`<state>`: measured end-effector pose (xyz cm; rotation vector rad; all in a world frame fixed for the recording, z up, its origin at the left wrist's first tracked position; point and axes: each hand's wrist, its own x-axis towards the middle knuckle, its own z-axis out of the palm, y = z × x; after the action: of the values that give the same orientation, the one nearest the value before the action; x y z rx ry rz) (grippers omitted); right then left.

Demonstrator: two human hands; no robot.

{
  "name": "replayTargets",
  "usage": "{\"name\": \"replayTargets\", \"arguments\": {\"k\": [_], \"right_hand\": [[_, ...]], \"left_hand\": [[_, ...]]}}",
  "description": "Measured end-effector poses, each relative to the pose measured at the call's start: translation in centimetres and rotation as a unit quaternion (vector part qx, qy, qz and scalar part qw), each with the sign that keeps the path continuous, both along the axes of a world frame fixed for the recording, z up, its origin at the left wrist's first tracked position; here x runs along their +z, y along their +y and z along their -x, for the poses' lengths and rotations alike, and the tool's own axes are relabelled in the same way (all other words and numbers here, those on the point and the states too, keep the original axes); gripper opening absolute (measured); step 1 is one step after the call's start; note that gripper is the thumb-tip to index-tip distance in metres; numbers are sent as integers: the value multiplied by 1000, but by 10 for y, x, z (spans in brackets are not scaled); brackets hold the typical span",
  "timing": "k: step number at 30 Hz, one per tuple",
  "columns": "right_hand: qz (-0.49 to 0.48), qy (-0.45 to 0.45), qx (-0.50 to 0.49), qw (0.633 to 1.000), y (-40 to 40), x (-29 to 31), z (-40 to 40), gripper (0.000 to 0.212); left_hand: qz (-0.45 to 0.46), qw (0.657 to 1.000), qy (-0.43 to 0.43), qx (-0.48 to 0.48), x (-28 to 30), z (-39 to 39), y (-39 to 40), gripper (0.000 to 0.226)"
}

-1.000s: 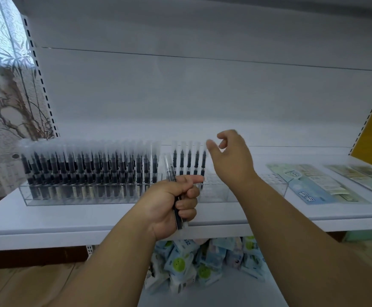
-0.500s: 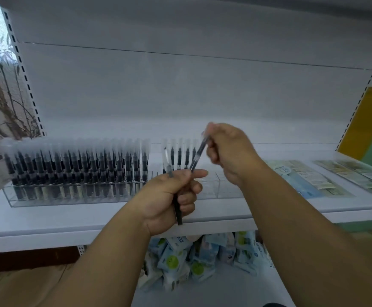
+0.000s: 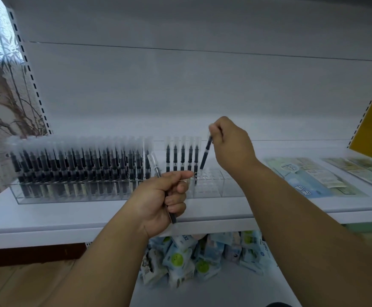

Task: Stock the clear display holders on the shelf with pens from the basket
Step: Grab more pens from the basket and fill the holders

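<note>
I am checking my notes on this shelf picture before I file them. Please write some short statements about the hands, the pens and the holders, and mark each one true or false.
1. The right hand pinches a pen by its top end. True.
2. That pen already stands upright in its slot. False: it is tilted, its lower end just above the second clear holder.
3. The left hand is empty. False: it grips a spare pen.
4. The left clear holder is densely packed with pens. True.
5. The second clear holder is also full. False: only one short row of pens stands at its left end.
</note>
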<state>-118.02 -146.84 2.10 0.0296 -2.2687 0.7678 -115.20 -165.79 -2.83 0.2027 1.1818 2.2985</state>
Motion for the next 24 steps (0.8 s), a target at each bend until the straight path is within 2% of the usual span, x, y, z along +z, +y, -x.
{"name": "replayTargets", "arguments": {"k": [3, 7, 9, 13, 18, 22, 24], "right_hand": [[-24, -10, -8, 1000, 2, -3, 3, 29], [44, 59, -15, 997, 8, -1, -2, 29], [41, 68, -12, 997, 8, 1, -4, 29], [-22, 3, 2, 1000, 4, -16, 2, 31], [2, -34, 33, 999, 2, -13, 5, 30], [-82, -130, 51, 987, 1, 3, 9, 30], [-63, -162, 58, 983, -1, 0, 10, 28]], "left_hand": [[5, 1000, -3, 1, -2, 0, 0, 23], [8, 1000, -3, -1, -4, 1, -1, 23], [8, 1000, -3, -1, -5, 3, 0, 23], [9, 1000, -3, -6, -5, 4, 4, 22], [17, 1000, 4, -8, -4, 4, 7, 22], [17, 1000, 4, -10, -2, 3, 10, 21], [24, 1000, 9, -9, -1, 2, 11, 20]]}}
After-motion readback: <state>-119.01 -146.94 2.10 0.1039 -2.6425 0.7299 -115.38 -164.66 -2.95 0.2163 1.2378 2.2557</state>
